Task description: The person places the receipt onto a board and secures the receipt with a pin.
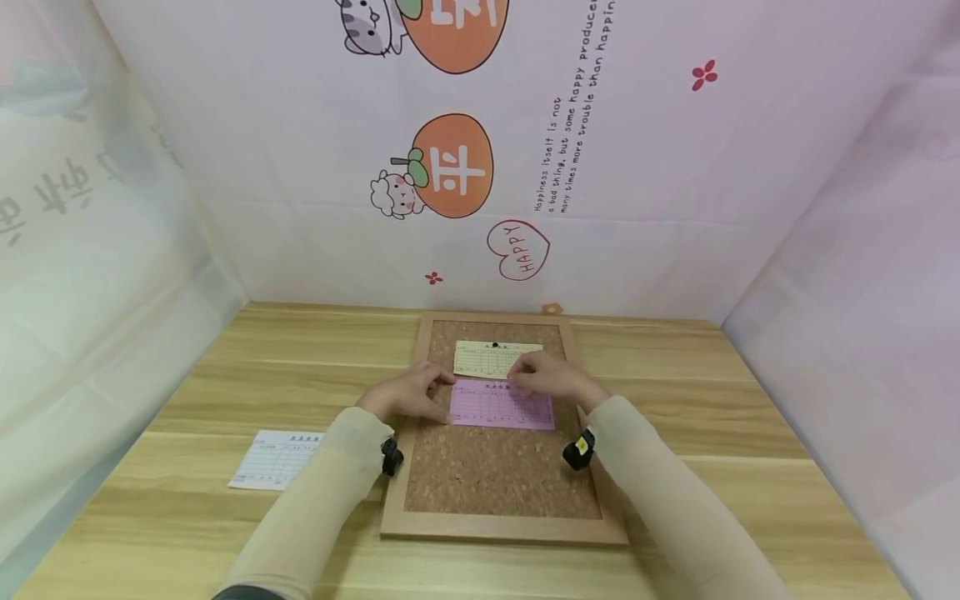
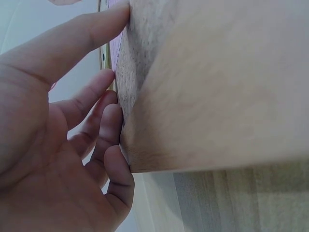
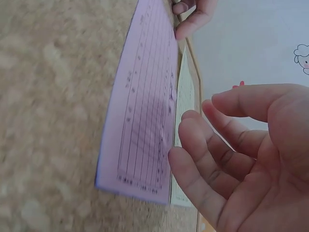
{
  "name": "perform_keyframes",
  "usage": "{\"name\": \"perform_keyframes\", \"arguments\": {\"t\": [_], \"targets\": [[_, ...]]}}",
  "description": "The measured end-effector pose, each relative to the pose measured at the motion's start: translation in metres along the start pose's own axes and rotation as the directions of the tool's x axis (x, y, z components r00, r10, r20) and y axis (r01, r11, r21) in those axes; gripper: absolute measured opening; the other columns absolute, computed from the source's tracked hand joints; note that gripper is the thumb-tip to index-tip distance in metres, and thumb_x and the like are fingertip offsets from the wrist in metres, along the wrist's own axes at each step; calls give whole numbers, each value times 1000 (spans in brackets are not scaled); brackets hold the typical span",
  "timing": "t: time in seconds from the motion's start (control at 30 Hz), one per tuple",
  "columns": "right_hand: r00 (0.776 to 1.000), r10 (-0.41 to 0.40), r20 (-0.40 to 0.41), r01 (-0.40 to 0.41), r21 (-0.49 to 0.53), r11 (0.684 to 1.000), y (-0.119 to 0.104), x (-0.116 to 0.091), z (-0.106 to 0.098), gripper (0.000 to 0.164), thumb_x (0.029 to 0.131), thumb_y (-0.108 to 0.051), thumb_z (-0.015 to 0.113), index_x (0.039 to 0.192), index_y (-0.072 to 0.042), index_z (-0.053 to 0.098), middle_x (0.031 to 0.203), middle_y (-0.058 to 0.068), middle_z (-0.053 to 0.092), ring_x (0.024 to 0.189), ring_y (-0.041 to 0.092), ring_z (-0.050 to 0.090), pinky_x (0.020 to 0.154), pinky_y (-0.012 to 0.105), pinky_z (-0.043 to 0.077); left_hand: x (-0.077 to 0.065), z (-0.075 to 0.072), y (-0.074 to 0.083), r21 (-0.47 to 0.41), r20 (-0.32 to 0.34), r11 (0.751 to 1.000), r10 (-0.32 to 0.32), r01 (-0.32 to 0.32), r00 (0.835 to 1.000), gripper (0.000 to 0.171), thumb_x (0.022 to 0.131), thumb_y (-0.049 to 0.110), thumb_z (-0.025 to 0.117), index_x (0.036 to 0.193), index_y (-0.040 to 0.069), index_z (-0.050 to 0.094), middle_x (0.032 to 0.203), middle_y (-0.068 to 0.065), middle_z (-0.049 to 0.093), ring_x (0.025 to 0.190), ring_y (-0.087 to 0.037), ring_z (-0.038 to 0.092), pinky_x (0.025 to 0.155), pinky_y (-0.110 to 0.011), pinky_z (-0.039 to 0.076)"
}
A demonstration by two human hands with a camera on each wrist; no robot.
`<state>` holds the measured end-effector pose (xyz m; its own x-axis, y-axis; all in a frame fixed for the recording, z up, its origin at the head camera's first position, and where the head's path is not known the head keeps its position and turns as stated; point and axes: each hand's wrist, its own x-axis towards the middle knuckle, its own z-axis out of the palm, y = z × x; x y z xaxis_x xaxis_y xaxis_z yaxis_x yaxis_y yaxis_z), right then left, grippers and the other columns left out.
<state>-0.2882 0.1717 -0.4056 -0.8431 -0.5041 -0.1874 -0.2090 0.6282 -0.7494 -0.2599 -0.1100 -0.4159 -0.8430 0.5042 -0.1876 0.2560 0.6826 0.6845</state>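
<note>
A pink printed slip [image 1: 501,405] lies flat on a wood-framed cork board [image 1: 502,475], just below a yellow slip [image 1: 487,360] that has a black pushpin [image 1: 495,344] at its top. My left hand [image 1: 408,392] rests at the pink slip's left edge, thumb and fingers spread apart, fingertips touching board and paper. Over the upper right of the pink slip, by the yellow one, is my right hand [image 1: 551,379]. In the right wrist view its thumb and forefinger tips are close together; whether something small sits between them is hidden.
A white printed slip [image 1: 273,460] lies on the wooden table [image 1: 315,350] left of the board, partly covered by the left sleeve. White printed cloth [image 1: 622,250] hangs behind the table and along both sides.
</note>
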Motion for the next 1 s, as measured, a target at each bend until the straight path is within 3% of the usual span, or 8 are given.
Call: {"name": "perform_keyframes", "arguments": {"t": [0.33, 0.6, 1.0], "targets": [[999, -8, -38, 5, -79, 997, 4, -16, -8, 26, 101, -19, 58, 112, 2, 67, 100, 12, 67, 89, 24, 62, 76, 35, 51, 1, 0, -1, 2, -1, 1000, -2, 2, 1000, 63, 81, 18, 85, 135, 6, 56, 134, -11, 45, 117, -28, 44, 99, -45, 41], [996, -63, -62, 54, -144, 988, 15, -26, -12, 25, 99, -15, 59, 115, 1, 69, 107, 8, 68, 99, 24, 63, 84, 42, 53, 2, 1, -2, 6, -4, 1000, -1, 1, 1000, 63, 80, 17, 85, 135, 7, 56, 133, -11, 45, 116, -27, 44, 99, -44, 41], [992, -77, -103, 61, -144, 988, 27, -48, -15, 27, 100, -14, 59, 119, 4, 67, 113, 14, 67, 104, 31, 63, 84, 44, 53, 2, 1, -2, 4, -6, 1000, -5, 5, 1000, 63, 80, 18, 85, 134, 7, 56, 133, -10, 45, 116, -26, 44, 98, -43, 41]]}}
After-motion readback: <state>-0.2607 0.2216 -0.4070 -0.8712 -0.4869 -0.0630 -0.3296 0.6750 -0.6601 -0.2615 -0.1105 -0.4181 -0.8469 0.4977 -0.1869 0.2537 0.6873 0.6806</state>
